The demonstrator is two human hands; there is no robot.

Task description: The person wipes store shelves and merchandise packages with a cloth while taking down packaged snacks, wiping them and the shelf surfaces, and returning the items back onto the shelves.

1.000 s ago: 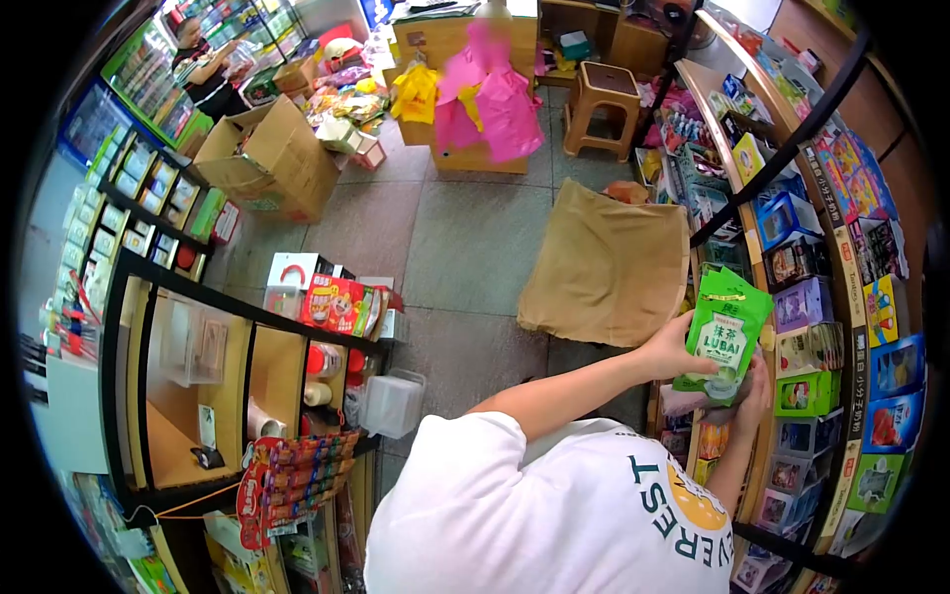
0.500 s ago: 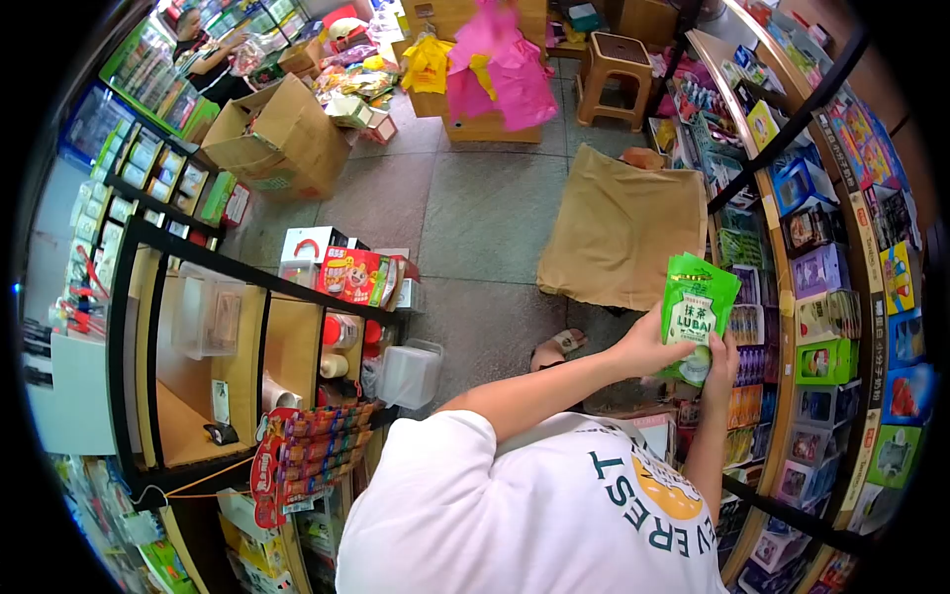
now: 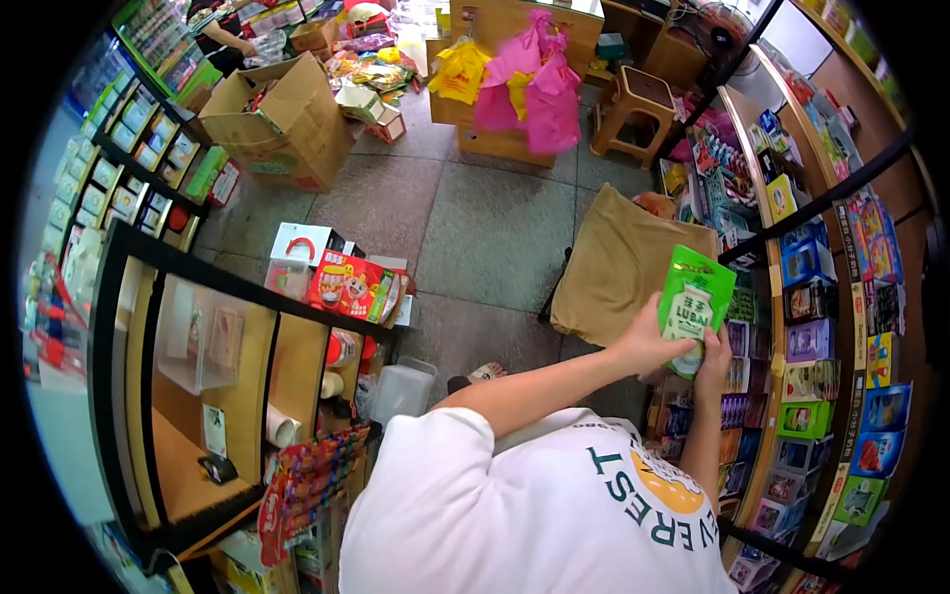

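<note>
head view: left hand point(image 3: 645, 342) has fingers closed on the left edge of the green packet point(image 3: 696, 309), thumb over its front; right hand point(image 3: 713, 362) grips the lower right edge, fingers closed too. packet is upright, slightly tilted, between brown sheet point(image 3: 628, 267) and stocked shelf point(image 3: 778, 381) in view.

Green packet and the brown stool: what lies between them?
In the head view, a tan sheet lies between the green packet and the brown stool. A small orange-brown item, too unclear to identify, shows at the sheet's far edge.
</note>
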